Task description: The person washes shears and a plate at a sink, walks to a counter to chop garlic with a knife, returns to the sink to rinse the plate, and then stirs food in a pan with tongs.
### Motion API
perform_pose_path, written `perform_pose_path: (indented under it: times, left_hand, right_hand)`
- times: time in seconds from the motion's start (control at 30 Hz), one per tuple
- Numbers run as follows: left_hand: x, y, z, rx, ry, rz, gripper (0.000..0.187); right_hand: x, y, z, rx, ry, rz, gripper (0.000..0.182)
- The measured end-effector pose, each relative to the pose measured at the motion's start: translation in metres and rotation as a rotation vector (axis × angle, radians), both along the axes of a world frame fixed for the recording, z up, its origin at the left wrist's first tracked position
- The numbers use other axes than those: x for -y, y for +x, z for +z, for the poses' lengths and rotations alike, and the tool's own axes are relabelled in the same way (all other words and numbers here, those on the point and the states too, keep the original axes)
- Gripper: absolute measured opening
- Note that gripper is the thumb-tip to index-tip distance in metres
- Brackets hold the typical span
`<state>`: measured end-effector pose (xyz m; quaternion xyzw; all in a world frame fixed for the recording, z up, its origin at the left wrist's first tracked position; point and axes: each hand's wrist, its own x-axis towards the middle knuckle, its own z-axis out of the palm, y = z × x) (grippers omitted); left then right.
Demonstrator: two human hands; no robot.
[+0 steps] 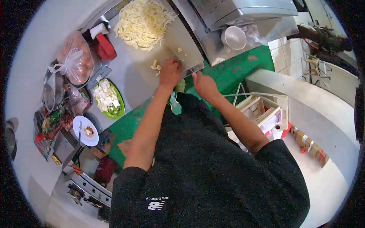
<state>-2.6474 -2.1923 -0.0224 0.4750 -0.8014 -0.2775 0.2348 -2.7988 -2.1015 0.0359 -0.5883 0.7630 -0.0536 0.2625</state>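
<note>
Pale-yellow shreds point(143, 24) form a heap; on its person-facing side, small cream pieces point(156, 66) lie just beside the bent fingers of the left hand point(170, 72), whose grip cannot be told; the right hand point(205, 88), farther from the heap, is curled into a fist, contents unclear.

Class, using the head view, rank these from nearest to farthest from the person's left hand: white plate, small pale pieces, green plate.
From the left hand:
1. Small pale pieces: just left of it.
2. Green plate: farther left, towards the person.
3. White plate: beyond the green plate, farthest left.
</note>
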Motion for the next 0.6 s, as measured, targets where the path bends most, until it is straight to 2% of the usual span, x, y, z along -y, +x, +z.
perform_pose_path:
  times: [0.07,0.2,0.27,0.33,0.5,0.6]
  left_hand:
    - [0.0,0.0,0.0,0.084,-0.013,-0.016,0.014]
    - [-0.001,0.002,-0.005,0.093,0.05,-0.032,0.014]
    - [-0.002,0.003,-0.004,0.023,-0.073,-0.034,0.015]
    - [0.001,0.002,-0.002,0.039,-0.053,-0.043,0.015]
    - [0.0,0.003,-0.007,0.081,-0.066,-0.063,0.015]
    - [0.002,0.005,-0.007,0.008,-0.128,-0.077,0.015]
  right_hand:
    - [-0.002,0.0,-0.009,0.004,0.002,-0.006,0.039]
    - [0.001,0.0,-0.024,0.011,-0.035,-0.032,0.043]
    - [0.007,0.0,-0.024,0.015,-0.031,-0.037,0.045]
    - [0.015,-0.003,-0.023,0.018,-0.042,0.03,0.048]
    - [0.014,0.008,-0.029,0.015,-0.002,-0.005,0.05]
    - [0.016,0.009,-0.031,0.008,-0.035,-0.037,0.048]
